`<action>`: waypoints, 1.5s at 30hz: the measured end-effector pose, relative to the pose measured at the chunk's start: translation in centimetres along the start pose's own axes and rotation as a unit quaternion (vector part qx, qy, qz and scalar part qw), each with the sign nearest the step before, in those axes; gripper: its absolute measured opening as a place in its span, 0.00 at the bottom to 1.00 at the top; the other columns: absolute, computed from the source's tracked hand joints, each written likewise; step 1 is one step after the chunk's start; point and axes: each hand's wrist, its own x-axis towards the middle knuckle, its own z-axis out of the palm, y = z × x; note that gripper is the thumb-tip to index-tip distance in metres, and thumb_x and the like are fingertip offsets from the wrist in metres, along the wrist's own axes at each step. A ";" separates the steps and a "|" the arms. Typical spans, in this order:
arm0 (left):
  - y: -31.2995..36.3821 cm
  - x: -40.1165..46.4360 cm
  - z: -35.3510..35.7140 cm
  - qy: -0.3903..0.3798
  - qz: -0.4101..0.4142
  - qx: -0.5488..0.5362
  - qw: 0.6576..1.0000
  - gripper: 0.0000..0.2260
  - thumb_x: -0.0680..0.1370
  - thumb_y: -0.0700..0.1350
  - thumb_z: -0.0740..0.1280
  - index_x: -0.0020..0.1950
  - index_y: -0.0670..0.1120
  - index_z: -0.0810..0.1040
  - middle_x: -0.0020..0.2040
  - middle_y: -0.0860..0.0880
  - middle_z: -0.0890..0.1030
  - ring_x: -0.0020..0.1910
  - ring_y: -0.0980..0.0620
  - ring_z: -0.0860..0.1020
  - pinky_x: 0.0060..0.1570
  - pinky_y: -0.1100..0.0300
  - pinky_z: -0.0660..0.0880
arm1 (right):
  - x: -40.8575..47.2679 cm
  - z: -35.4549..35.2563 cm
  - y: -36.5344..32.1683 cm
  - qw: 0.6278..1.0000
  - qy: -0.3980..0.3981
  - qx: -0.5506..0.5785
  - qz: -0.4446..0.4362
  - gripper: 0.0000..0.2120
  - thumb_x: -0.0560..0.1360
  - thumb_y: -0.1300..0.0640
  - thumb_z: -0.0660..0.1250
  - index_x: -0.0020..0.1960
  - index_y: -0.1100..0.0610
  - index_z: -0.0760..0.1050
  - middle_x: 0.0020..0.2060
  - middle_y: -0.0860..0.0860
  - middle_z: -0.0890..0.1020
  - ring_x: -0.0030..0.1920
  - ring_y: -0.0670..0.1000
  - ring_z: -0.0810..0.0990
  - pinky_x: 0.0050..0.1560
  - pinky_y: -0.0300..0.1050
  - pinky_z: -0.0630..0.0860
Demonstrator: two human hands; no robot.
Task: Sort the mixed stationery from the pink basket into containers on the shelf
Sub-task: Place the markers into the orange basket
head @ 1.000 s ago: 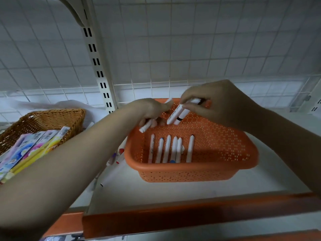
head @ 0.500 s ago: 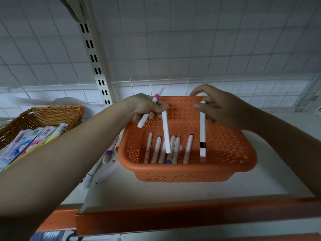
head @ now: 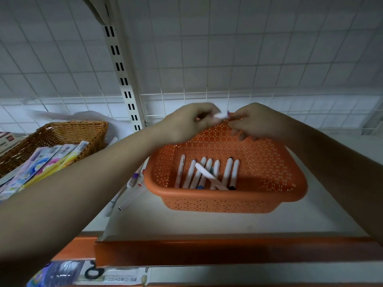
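Over the far rim of the orange basket, at about twelve o'clock from its middle, the left hand holds a white marker in a clenched grip, its purple-tipped end pointing toward the right hand. The right hand's fingers are curled at that tip, but blur hides whether they pinch it, so I cannot tell whether that grip is grasping the marker or merely closing in. The step looks like handing the marker across or readying it to drop; done well, one hand should take a firm hold before the other lets go, then lower the marker lengthwise into the basket, parallel to the row already there, rather than letting it fall from height and bounce. Inside the orange basket, a row of white markers lies side by side pointing from six to twelve o'clock, with one crossed marker lying slantwise on top, which would be worth straightening. At nine o'clock from the basket, loose markers lie on the shelf itself, not yet sorted. Farther at nine o'clock stands a wicker basket holding colourful packets stacked on a slant.
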 end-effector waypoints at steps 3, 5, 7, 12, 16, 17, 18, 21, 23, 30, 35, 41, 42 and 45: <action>-0.8 -1.4 -0.1 -0.137 0.070 0.114 0.982 0.10 0.75 0.45 0.70 0.55 0.47 0.82 0.50 0.53 0.79 0.50 0.57 0.76 0.54 0.62 0.71 | -0.3 0.4 -0.1 0.999 0.007 -0.026 -0.018 0.06 0.78 0.56 0.63 0.51 0.54 0.79 0.38 0.49 0.81 0.34 0.43 0.80 0.33 0.39 0.72; -0.9 -2.3 -0.1 -0.241 0.057 0.167 0.954 0.10 0.74 0.42 0.70 0.55 0.48 0.82 0.50 0.57 0.80 0.49 0.62 0.76 0.55 0.64 0.72 | -0.5 1.0 -0.2 0.997 -0.016 -0.072 -0.026 0.06 0.78 0.55 0.64 0.51 0.53 0.79 0.38 0.47 0.81 0.35 0.42 0.80 0.32 0.37 0.73; -1.2 -3.0 -0.1 -0.306 0.014 0.210 0.928 0.11 0.76 0.38 0.68 0.55 0.50 0.83 0.51 0.57 0.82 0.48 0.62 0.78 0.57 0.59 0.74 | -0.9 1.9 -0.8 0.988 -0.084 -0.128 -0.028 0.07 0.77 0.52 0.66 0.51 0.54 0.79 0.35 0.47 0.81 0.33 0.42 0.80 0.30 0.35 0.73; -1.8 -4.7 -1.4 -0.212 -0.013 0.280 0.936 0.13 0.78 0.41 0.63 0.55 0.57 0.81 0.54 0.56 0.82 0.53 0.54 0.78 0.56 0.52 0.75 | -1.2 6.2 -3.1 0.929 -0.239 -0.282 -0.003 0.17 0.76 0.49 0.65 0.49 0.64 0.80 0.41 0.58 0.83 0.39 0.54 0.80 0.38 0.45 0.75; -1.9 -7.4 -3.7 -0.027 -0.015 0.238 0.971 0.12 0.79 0.42 0.63 0.58 0.52 0.81 0.58 0.54 0.80 0.55 0.55 0.77 0.58 0.60 0.72 | -1.0 7.4 -4.6 0.918 -0.221 -0.327 0.030 0.15 0.76 0.56 0.64 0.32 0.60 0.72 0.24 0.51 0.75 0.26 0.46 0.71 0.30 0.40 0.67; -2.2 -8.3 -4.1 0.021 -0.029 0.217 0.976 0.11 0.79 0.41 0.63 0.58 0.50 0.81 0.58 0.53 0.80 0.53 0.56 0.76 0.55 0.63 0.70 | -1.0 7.3 -5.0 0.924 -0.202 -0.324 0.032 0.14 0.77 0.56 0.64 0.34 0.59 0.72 0.27 0.51 0.75 0.28 0.46 0.71 0.29 0.38 0.67; -2.6 -9.4 -4.5 0.059 -0.053 0.198 0.977 0.11 0.79 0.40 0.62 0.58 0.49 0.81 0.57 0.52 0.80 0.50 0.57 0.75 0.53 0.65 0.69 | -1.2 7.2 -5.6 0.928 -0.179 -0.326 0.030 0.12 0.78 0.55 0.64 0.39 0.60 0.74 0.32 0.52 0.77 0.31 0.46 0.72 0.30 0.37 0.67; -4.6 -12.9 -5.3 0.102 -0.180 0.167 0.964 0.12 0.80 0.40 0.61 0.58 0.48 0.81 0.58 0.50 0.81 0.49 0.58 0.75 0.51 0.65 0.68 | -1.5 7.3 -8.2 0.949 -0.091 -0.299 0.023 0.14 0.79 0.54 0.62 0.54 0.64 0.76 0.35 0.52 0.76 0.32 0.47 0.72 0.31 0.39 0.68; -5.7 -15.3 -5.1 0.105 -0.269 0.157 0.945 0.12 0.80 0.41 0.59 0.59 0.44 0.81 0.56 0.45 0.82 0.50 0.50 0.78 0.47 0.64 0.68 | -2.1 7.6 -10.8 0.968 -0.002 -0.249 -0.016 0.14 0.79 0.53 0.62 0.55 0.64 0.76 0.37 0.56 0.79 0.31 0.50 0.72 0.33 0.41 0.68; -8.1 -17.9 -2.3 0.089 -0.389 0.130 0.908 0.21 0.82 0.47 0.55 0.72 0.39 0.63 0.69 0.38 0.70 0.66 0.41 0.69 0.59 0.55 0.66 | -1.6 14.5 -18.9 0.991 0.028 -0.110 -0.073 0.17 0.80 0.53 0.58 0.44 0.66 0.73 0.37 0.55 0.77 0.38 0.52 0.77 0.27 0.35 0.64; -8.1 -19.9 -1.3 0.071 -0.358 0.155 0.918 0.31 0.80 0.46 0.60 0.77 0.38 0.49 0.76 0.41 0.55 0.74 0.46 0.59 0.67 0.59 0.59 | 6.4 20.7 -15.6 0.984 0.018 -0.122 0.129 0.23 0.74 0.51 0.64 0.63 0.64 0.66 0.53 0.58 0.77 0.53 0.60 0.77 0.46 0.46 0.75; -8.1 -20.8 -1.9 0.108 -0.271 0.162 0.943 0.26 0.77 0.41 0.62 0.74 0.41 0.59 0.74 0.43 0.58 0.73 0.46 0.59 0.67 0.63 0.56 | 8.0 22.4 -13.4 0.956 -0.022 -0.199 0.215 0.45 0.68 0.37 0.68 0.71 0.66 0.59 0.61 0.61 0.71 0.60 0.63 0.72 0.52 0.52 0.73; -8.2 -20.8 -1.9 0.115 -0.262 0.166 0.944 0.28 0.77 0.40 0.62 0.76 0.42 0.58 0.75 0.42 0.56 0.75 0.46 0.55 0.70 0.63 0.52 | 7.9 22.1 -13.3 0.955 -0.023 -0.217 0.200 0.35 0.69 0.39 0.68 0.61 0.66 0.68 0.55 0.59 0.73 0.56 0.61 0.74 0.49 0.49 0.73; -8.2 -20.5 -1.4 0.094 -0.278 0.196 0.936 0.29 0.80 0.44 0.59 0.77 0.40 0.49 0.77 0.40 0.49 0.77 0.45 0.44 0.73 0.59 0.44 | 7.3 21.5 -13.4 0.955 -0.031 -0.241 0.173 0.16 0.75 0.50 0.64 0.36 0.60 0.67 0.36 0.53 0.72 0.41 0.56 0.74 0.39 0.44 0.70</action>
